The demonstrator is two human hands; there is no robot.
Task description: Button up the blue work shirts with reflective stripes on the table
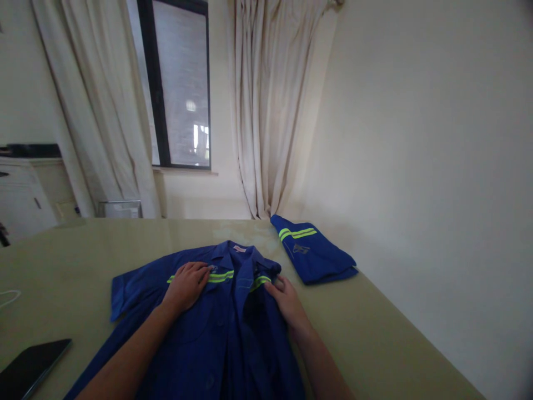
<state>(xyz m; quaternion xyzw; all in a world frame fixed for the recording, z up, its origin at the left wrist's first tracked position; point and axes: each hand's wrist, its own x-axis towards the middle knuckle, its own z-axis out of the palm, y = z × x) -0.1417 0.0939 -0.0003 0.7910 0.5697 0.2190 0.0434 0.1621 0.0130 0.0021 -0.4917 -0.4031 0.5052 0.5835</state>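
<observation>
A blue work shirt with yellow-green reflective stripes lies spread front-up on the pale green table, collar pointing away from me. My left hand rests flat on its left chest, fingers stretched out over the stripe. My right hand sits at the shirt's right shoulder edge, fingers curled onto the fabric there. Whether it pinches the cloth I cannot make out.
A second blue garment, folded, lies at the table's far right by the wall. A dark phone or tablet sits at the near left edge. A white cord shows at far left. Curtains and a window stand behind.
</observation>
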